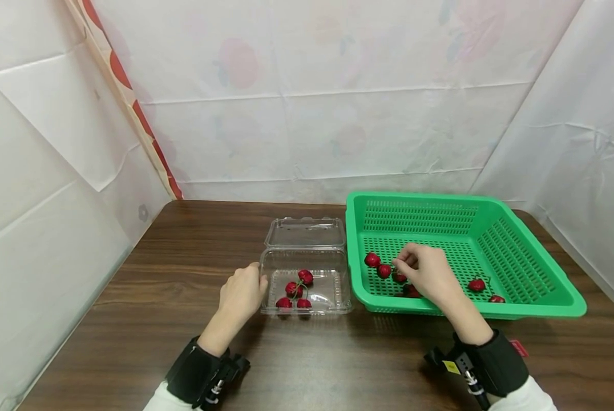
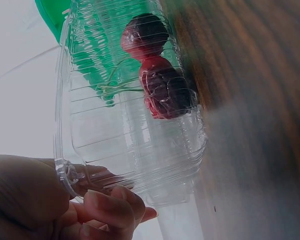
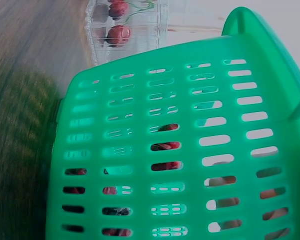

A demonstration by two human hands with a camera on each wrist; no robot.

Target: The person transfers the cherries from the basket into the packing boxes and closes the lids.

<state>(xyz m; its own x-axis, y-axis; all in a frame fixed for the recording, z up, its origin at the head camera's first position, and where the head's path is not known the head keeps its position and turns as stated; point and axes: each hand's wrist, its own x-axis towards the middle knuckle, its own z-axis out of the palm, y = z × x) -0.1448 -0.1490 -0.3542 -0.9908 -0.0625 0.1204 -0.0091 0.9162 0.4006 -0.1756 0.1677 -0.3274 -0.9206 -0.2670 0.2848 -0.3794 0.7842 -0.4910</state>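
Note:
My left hand [image 1: 242, 290] grips the left wall of a clear plastic clamshell box [image 1: 330, 260], its fingers bent at the rim in the left wrist view. Several red cherries [image 1: 294, 289] with green stems lie in the box, whose lid [image 1: 309, 233] is folded back. My right hand [image 1: 430, 275] reaches into a green plastic basket [image 1: 538, 268], thumb and fingers bent just above a cluster of cherries [image 1: 384, 270]. Whether the fingertips pinch a stem is unclear. In the right wrist view, the basket's slotted wall [image 3: 140, 150] hides most of this hand.
Two more cherries [image 1: 476, 285] lie apart in the right part of the basket. Box and basket stand side by side on a dark wooden table [image 1: 184, 274]. Pale plastic sheeting [image 1: 307, 137] hangs behind the table and at both sides.

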